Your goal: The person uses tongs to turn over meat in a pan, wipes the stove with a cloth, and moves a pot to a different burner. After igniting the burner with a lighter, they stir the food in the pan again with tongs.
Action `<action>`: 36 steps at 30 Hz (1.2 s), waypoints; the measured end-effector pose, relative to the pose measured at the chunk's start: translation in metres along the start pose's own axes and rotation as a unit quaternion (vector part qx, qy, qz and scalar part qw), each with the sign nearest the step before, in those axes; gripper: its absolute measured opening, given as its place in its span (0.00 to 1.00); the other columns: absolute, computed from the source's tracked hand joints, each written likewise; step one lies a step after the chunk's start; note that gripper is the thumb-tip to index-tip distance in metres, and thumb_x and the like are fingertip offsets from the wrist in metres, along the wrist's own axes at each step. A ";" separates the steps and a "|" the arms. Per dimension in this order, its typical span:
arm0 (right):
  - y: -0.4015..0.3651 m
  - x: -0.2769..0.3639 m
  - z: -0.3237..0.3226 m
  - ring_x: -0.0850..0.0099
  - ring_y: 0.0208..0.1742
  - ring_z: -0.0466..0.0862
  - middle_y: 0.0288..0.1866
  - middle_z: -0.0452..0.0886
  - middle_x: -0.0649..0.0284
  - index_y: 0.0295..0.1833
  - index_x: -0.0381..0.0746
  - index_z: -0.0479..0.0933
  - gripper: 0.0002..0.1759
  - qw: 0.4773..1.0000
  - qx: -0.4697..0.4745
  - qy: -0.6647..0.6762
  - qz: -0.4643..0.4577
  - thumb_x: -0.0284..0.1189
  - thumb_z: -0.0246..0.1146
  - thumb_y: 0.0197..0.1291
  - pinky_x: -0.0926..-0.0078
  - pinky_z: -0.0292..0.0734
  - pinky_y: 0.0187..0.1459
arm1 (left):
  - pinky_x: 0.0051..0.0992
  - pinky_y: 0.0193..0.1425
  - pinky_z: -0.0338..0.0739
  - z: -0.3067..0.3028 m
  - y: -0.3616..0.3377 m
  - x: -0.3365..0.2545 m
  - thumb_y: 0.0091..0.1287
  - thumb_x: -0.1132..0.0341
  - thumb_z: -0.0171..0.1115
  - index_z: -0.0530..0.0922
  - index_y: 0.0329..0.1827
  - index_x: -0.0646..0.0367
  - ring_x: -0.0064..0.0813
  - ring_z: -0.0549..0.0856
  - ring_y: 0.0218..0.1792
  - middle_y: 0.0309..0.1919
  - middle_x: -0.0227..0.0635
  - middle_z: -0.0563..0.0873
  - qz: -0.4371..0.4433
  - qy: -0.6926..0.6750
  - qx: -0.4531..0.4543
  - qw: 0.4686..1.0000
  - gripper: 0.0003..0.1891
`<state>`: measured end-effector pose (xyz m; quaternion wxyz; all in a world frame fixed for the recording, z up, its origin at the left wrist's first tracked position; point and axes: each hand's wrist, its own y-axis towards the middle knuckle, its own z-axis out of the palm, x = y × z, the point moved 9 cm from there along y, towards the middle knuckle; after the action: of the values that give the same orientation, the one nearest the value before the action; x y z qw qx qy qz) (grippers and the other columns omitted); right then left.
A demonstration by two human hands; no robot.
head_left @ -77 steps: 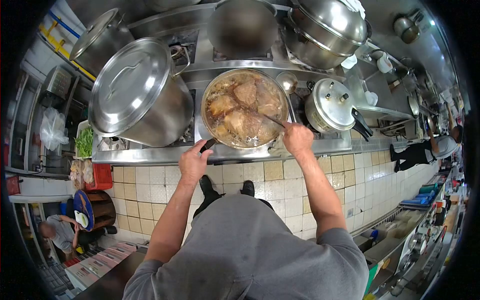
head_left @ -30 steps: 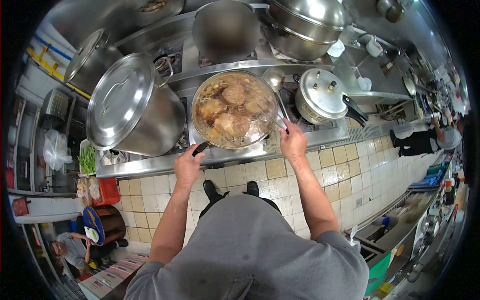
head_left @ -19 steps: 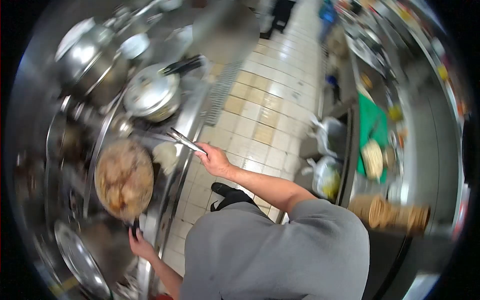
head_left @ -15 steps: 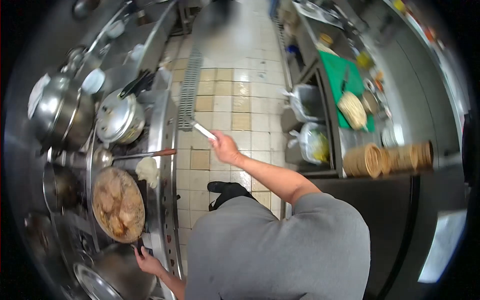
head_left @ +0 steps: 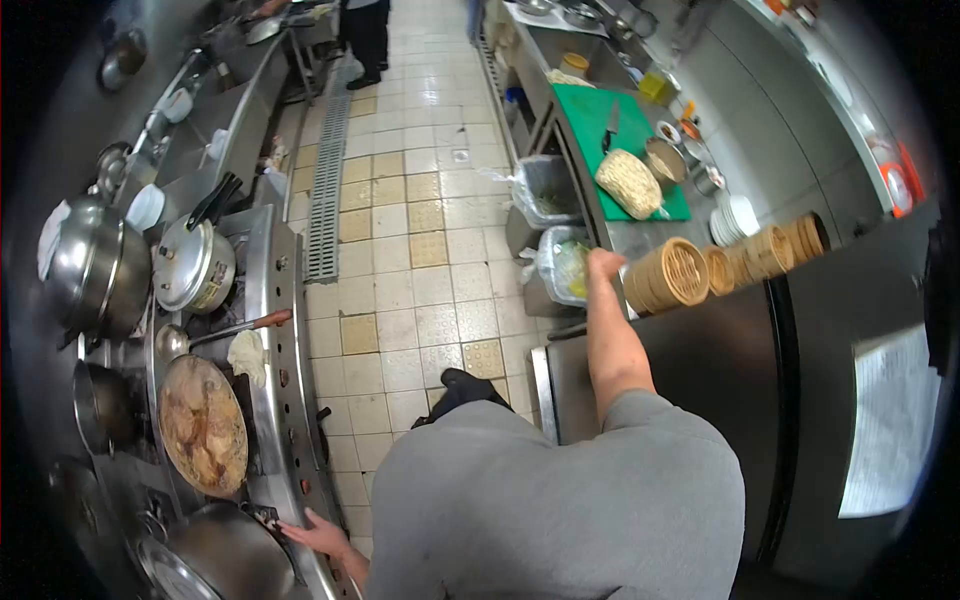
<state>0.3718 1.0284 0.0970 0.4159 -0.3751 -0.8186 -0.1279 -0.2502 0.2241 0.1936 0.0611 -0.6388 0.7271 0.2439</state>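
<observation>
My left hand [head_left: 318, 535] is open at the stove's front, fingers stretched toward the dark handle [head_left: 266, 516] between the frying pan and a steel pot. In that pan, browned meat pieces [head_left: 200, 425] lie in bubbling liquid. The steel pot [head_left: 225, 555] stands just left of the fingers. Across the aisle my right hand [head_left: 603, 264] looks closed at the counter edge, beside the stacked bamboo steamers [head_left: 668, 278] and above the lined bin. Its fingertips are hidden, and the light-handled tool seen earlier cannot be made out clearly.
A ladle [head_left: 230, 332], a folded cloth [head_left: 247, 358] and a pressure cooker [head_left: 195, 265] are on the stove. A knife [head_left: 611, 125] and a pale bundle [head_left: 629, 184] lie on the green board [head_left: 590, 100]. Lined bins [head_left: 563, 265] stand below. A person [head_left: 365, 40] stands farther down the aisle.
My right hand has swung from over the aisle to the right-hand counter. My left hand has come off the handle and its fingers have spread. The view has turned to the right.
</observation>
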 end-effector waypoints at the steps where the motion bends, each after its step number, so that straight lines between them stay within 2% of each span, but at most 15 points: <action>1: -0.009 0.013 -0.025 0.47 0.63 0.80 0.63 0.75 0.32 0.65 0.15 0.61 0.42 0.996 -0.075 0.021 0.051 0.30 0.68 0.50 0.59 0.71 0.67 | 0.47 0.78 0.61 0.010 -0.021 0.006 0.74 0.63 0.61 0.55 0.81 0.62 0.54 0.58 0.78 0.78 0.56 0.58 -0.029 0.017 0.041 0.999 0.36; 2: 0.015 0.012 -0.021 0.47 0.65 0.79 0.70 0.70 0.33 0.66 0.20 0.67 0.41 0.995 -0.092 -0.032 0.010 0.37 0.68 0.54 0.63 0.72 0.67 | 0.45 0.80 0.59 0.031 -0.044 0.043 0.74 0.65 0.62 0.55 0.81 0.63 0.54 0.57 0.79 0.79 0.55 0.56 -0.053 -0.013 0.070 0.996 0.36; 3: 0.065 0.002 0.013 0.50 0.66 0.79 0.70 0.72 0.38 0.65 0.27 0.75 0.36 0.939 -0.011 -0.332 -0.083 0.45 0.63 0.60 0.62 0.73 0.66 | 0.44 0.80 0.58 0.017 -0.071 0.024 0.72 0.67 0.62 0.55 0.80 0.65 0.52 0.59 0.78 0.78 0.55 0.59 -0.133 -0.082 0.100 0.983 0.36; 4: 0.035 0.019 -0.016 0.56 0.60 0.82 0.62 0.76 0.39 0.68 0.21 0.61 0.46 0.975 0.011 -0.220 -0.004 0.40 0.71 0.54 0.55 0.74 0.64 | 0.42 0.81 0.58 0.050 -0.098 0.083 0.70 0.69 0.63 0.56 0.79 0.67 0.51 0.60 0.78 0.77 0.55 0.61 -0.113 -0.078 0.145 0.980 0.37; 5: -0.018 0.080 -0.026 0.55 0.63 0.81 0.63 0.79 0.42 0.65 0.33 0.77 0.29 0.898 0.223 -0.367 -0.096 0.42 0.59 0.66 0.57 0.75 0.63 | 0.39 0.81 0.58 0.046 -0.138 0.104 0.68 0.68 0.63 0.57 0.79 0.66 0.50 0.63 0.77 0.75 0.56 0.64 -0.173 -0.059 0.202 0.962 0.38; 6: -0.001 0.080 -0.008 0.55 0.63 0.81 0.63 0.79 0.42 0.65 0.33 0.77 0.29 0.833 0.246 -0.448 -0.211 0.42 0.59 0.66 0.57 0.75 0.63 | 0.39 0.79 0.61 0.056 -0.179 0.146 0.65 0.60 0.68 0.60 0.78 0.67 0.51 0.69 0.73 0.71 0.58 0.71 -0.243 -0.031 0.235 0.941 0.41; 7: 0.007 0.068 0.008 0.55 0.63 0.81 0.63 0.79 0.42 0.65 0.33 0.77 0.29 0.809 0.227 -0.475 -0.264 0.41 0.59 0.66 0.57 0.75 0.63 | 0.40 0.70 0.73 0.061 -0.228 0.196 0.62 0.51 0.71 0.64 0.76 0.66 0.50 0.78 0.66 0.65 0.59 0.77 -0.378 0.004 0.296 0.877 0.44; 8: 0.025 0.061 0.022 0.55 0.63 0.81 0.63 0.79 0.42 0.65 0.33 0.77 0.29 0.809 0.192 -0.476 -0.285 0.41 0.59 0.66 0.57 0.75 0.63 | 0.41 0.57 0.83 0.012 -0.241 0.124 0.60 0.44 0.71 0.68 0.74 0.65 0.47 0.82 0.61 0.65 0.56 0.78 -0.495 -0.034 0.359 0.791 0.45; 9: 0.046 0.050 0.015 0.55 0.63 0.81 0.63 0.79 0.42 0.65 0.33 0.77 0.29 0.822 0.138 -0.470 -0.290 0.41 0.59 0.66 0.58 0.75 0.63 | 0.40 0.50 0.86 0.024 -0.275 0.144 0.62 0.43 0.69 0.70 0.73 0.64 0.43 0.84 0.59 0.68 0.52 0.77 -0.502 0.010 0.421 0.756 0.43; 13: 0.066 0.063 -0.020 0.55 0.63 0.81 0.63 0.80 0.43 0.65 0.33 0.77 0.28 0.846 -0.010 -0.428 -0.318 0.40 0.59 0.66 0.58 0.75 0.62 | 0.37 0.62 0.81 0.023 -0.311 0.129 0.65 0.44 0.66 0.70 0.74 0.60 0.44 0.83 0.61 0.67 0.50 0.78 -0.314 0.089 0.405 0.854 0.39; 19: -0.004 0.142 -0.033 0.54 0.62 0.81 0.62 0.80 0.43 0.65 0.34 0.76 0.27 0.841 -0.133 -0.256 -0.457 0.38 0.60 0.65 0.58 0.75 0.62 | 0.33 0.68 0.76 0.001 -0.337 0.094 0.66 0.42 0.64 0.72 0.72 0.59 0.44 0.83 0.61 0.59 0.53 0.84 -0.427 -0.085 0.330 0.838 0.38; 24: -0.158 0.186 0.064 0.54 0.61 0.81 0.61 0.80 0.44 0.65 0.34 0.76 0.27 0.739 -0.045 -0.014 -0.672 0.37 0.60 0.65 0.59 0.75 0.61 | 0.34 0.67 0.77 0.003 -0.383 0.139 0.65 0.42 0.64 0.73 0.71 0.59 0.43 0.85 0.59 0.53 0.53 0.87 -0.460 -0.096 0.311 0.826 0.38; 29: -0.498 0.149 0.047 0.59 0.46 0.83 0.50 0.84 0.47 0.59 0.34 0.79 0.19 0.678 0.345 0.191 -0.620 0.32 0.59 0.67 0.60 0.78 0.50 | 0.35 0.69 0.75 -0.016 -0.437 0.217 0.65 0.41 0.63 0.76 0.69 0.60 0.46 0.84 0.60 0.56 0.52 0.86 -0.501 -0.140 0.242 0.819 0.37; 31: -0.629 0.070 0.080 0.53 0.32 0.79 0.34 0.83 0.51 0.45 0.28 0.78 0.16 0.493 0.621 -0.014 -0.609 0.34 0.57 0.71 0.56 0.75 0.38 | 0.36 0.69 0.75 -0.040 -0.460 0.255 0.66 0.42 0.63 0.76 0.69 0.60 0.46 0.83 0.61 0.58 0.52 0.85 -0.528 -0.128 0.191 0.817 0.36; 36: -0.761 -0.128 0.061 0.54 0.30 0.80 0.29 0.80 0.48 0.40 0.29 0.78 0.13 0.211 0.688 -0.164 -0.675 0.31 0.58 0.69 0.57 0.77 0.37 | 0.36 0.72 0.71 -0.101 -0.569 0.318 0.68 0.45 0.60 0.79 0.65 0.62 0.46 0.78 0.67 0.61 0.50 0.83 -0.645 -0.162 0.058 0.745 0.31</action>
<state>-0.1640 0.4734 0.0379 0.1250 0.7385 -0.5818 0.3170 0.2617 -0.1421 -0.0030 0.3574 -0.9017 0.1337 0.2033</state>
